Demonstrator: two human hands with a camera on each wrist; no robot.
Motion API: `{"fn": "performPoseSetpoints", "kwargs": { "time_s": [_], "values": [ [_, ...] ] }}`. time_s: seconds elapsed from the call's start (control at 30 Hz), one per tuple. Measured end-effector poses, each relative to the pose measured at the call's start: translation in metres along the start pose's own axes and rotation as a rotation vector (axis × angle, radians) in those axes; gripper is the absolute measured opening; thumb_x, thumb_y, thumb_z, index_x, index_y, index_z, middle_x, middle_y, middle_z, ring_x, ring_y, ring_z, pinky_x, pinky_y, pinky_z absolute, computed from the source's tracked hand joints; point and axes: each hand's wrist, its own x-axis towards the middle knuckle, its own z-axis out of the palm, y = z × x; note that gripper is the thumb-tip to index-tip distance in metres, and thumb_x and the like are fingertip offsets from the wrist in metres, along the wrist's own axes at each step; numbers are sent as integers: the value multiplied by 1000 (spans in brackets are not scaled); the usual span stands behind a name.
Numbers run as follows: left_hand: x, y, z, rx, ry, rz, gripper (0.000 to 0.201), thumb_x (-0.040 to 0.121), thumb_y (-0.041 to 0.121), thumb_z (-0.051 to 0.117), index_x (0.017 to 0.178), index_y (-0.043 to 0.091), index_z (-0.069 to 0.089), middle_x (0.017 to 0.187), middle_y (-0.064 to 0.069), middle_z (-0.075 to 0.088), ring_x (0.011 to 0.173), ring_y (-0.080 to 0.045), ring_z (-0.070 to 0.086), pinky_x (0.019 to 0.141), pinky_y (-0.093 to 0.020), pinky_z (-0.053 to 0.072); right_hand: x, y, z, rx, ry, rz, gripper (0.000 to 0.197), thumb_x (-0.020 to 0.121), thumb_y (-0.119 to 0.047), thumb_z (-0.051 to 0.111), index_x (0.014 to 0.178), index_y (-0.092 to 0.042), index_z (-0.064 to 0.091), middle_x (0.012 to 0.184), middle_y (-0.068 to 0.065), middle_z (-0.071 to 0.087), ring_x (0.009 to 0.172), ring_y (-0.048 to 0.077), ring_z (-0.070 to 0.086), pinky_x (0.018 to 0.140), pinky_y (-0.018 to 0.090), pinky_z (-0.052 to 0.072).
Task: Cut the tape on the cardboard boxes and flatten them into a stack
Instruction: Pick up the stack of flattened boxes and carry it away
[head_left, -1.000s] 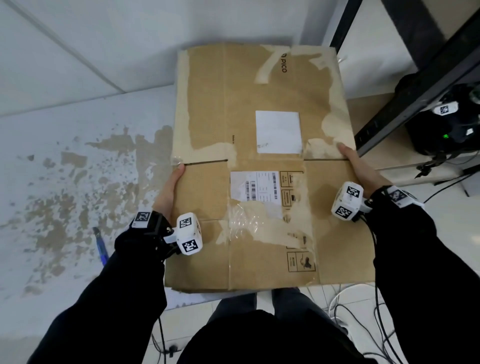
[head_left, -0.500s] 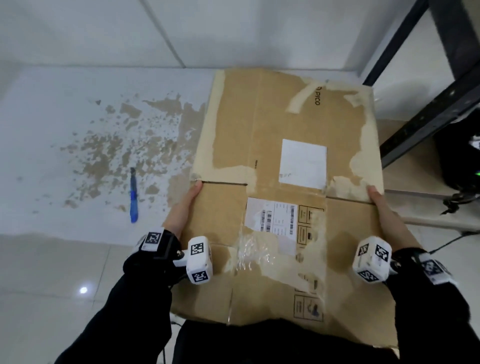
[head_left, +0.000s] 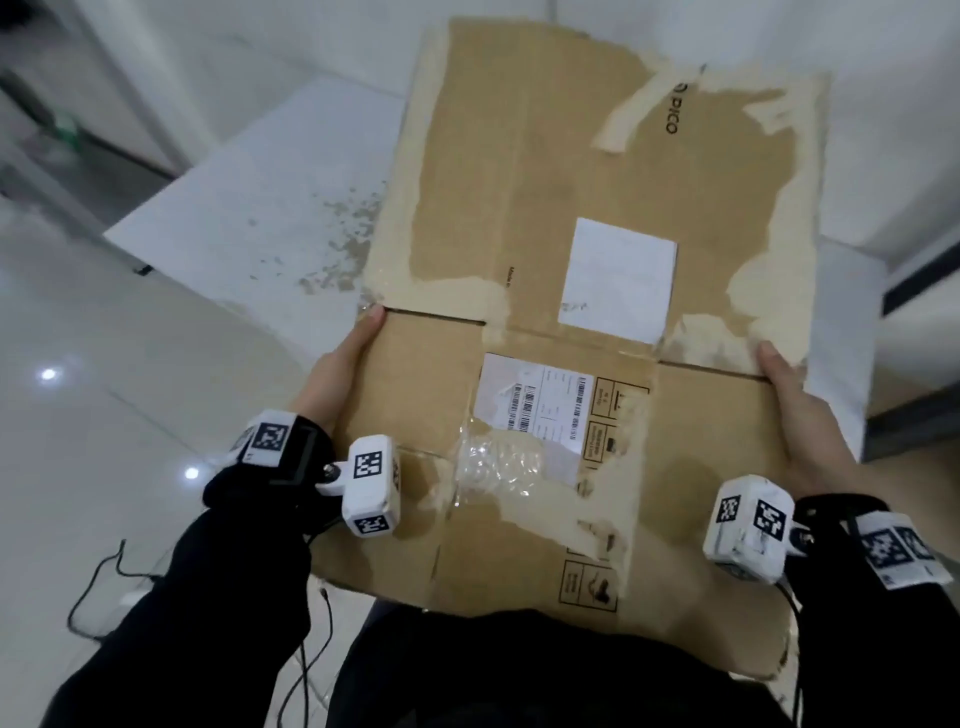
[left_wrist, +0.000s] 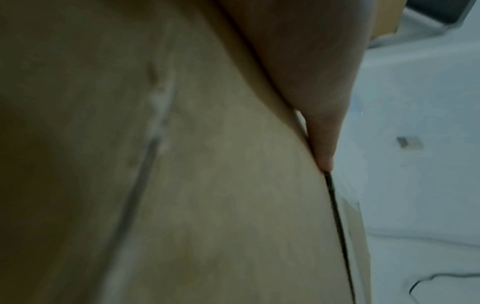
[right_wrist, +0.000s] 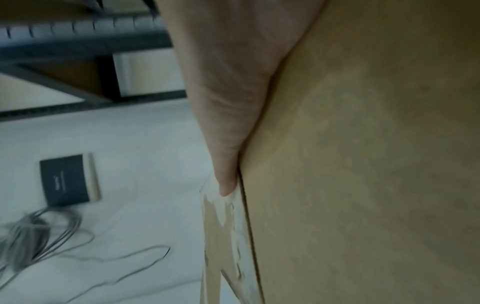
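A flattened brown cardboard box (head_left: 571, 208), with torn tape scars, a white label and a barcode sticker, is held up in front of me, tilted slightly. My left hand (head_left: 337, 374) grips its left edge at the flap slit, thumb on top, fingers hidden beneath. My right hand (head_left: 795, 415) grips the right edge the same way. In the left wrist view the thumb (left_wrist: 319, 123) lies along the cardboard (left_wrist: 207, 185) edge. The right wrist view shows the thumb (right_wrist: 228, 123) pressed against the cardboard (right_wrist: 363, 164) next to peeling tape.
A white table (head_left: 249, 218) with brown stains lies behind the box on the left. Glossy floor tiles (head_left: 104, 415) and a black cable (head_left: 104, 587) are below. A dark shelf frame (right_wrist: 78, 45), a dark booklet (right_wrist: 67, 181) and coiled cables (right_wrist: 39, 230) lie to the right.
Both hands have carried the flattened box up and away from the shelf while my view swung left. The blue cutter on the table has left the view. Both grips are unchanged.
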Motion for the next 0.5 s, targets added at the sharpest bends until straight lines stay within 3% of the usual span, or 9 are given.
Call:
{"fn": "performPoseSetpoints", "kwargs": {
  "time_s": [0.07, 0.13, 0.27, 0.43, 0.5],
  "values": [
    [-8, 10, -26, -68, 36, 45, 84, 58, 75, 71, 118, 17, 67, 114, -14, 69, 106, -34, 65, 99, -55, 45, 0, -22, 31, -20, -62, -60, 74, 50, -78, 68, 94, -19, 70, 96, 4, 73, 92, 24, 68, 91, 44, 51],
    [-12, 24, -57, -125, 63, 97, 81, 62, 73, 69, 121, 17, 65, 116, -14, 68, 108, -34, 64, 100, -54, 44, -1, -47, 68, -29, -111, -119, 64, 61, -74, 66, 94, -20, 70, 95, 2, 73, 90, 21, 69, 87, 41, 52],
    [-13, 51, -128, -233, 133, 159, 68, 74, 70, 60, 122, 22, 63, 115, -12, 68, 107, -32, 65, 97, -52, 47, -4, -94, 159, -50, -200, -217, 47, 77, -65, 60, 89, -20, 68, 91, -1, 72, 81, 14, 68, 68, 31, 50],
    [3, 82, -234, -338, 207, 162, 63, 77, 69, 57, 119, 23, 66, 112, -11, 70, 101, -30, 67, 91, -48, 50, -15, -136, 299, -108, -278, -295, 48, 75, -63, 62, 89, -18, 68, 96, 2, 70, 87, 18, 67, 79, 33, 52],
    [10, 97, -277, -367, 253, 166, 64, 77, 69, 56, 118, 22, 66, 110, -12, 71, 98, -29, 68, 86, -45, 53, -25, -151, 355, -135, -310, -330, 48, 78, -61, 61, 98, -18, 66, 94, 2, 69, 84, 15, 65, 71, 28, 50]
  ]
}}
